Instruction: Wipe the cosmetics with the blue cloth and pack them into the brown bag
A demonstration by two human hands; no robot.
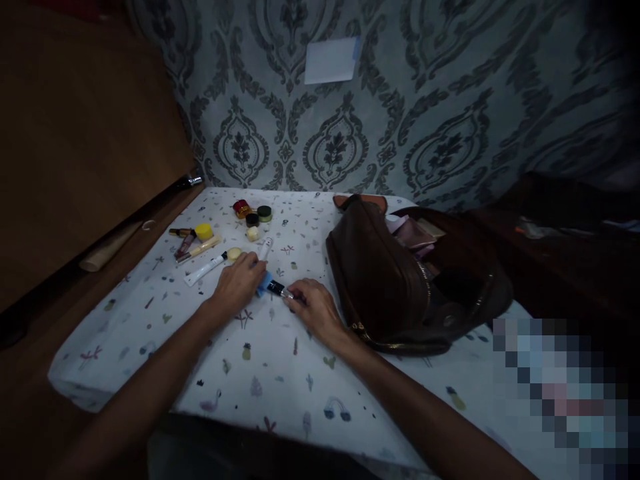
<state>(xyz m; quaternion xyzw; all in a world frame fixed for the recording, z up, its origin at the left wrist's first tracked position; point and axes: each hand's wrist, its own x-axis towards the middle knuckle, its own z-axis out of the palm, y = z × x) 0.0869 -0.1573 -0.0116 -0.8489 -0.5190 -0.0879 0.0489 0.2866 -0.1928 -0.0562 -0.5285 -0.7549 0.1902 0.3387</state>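
My right hand is closed on the clear end of a small black cosmetic tube or bottle, whose exact kind I cannot make out. At the tube's other end, my left hand is closed on a piece of blue cloth or wipe that touches it. The left fingertips are partly hidden. Beside the left hand lie a white tube with a black band, a pale yellow oval piece and a white stick. An open brown leather bag stands to the right of my right hand.
Further back are a yellow-lidded jar, a red-topped amber jar, a dark green jar and a beige tube. A patterned white cloth covers the table. Wooden furniture borders its left; a patterned wall rises behind.
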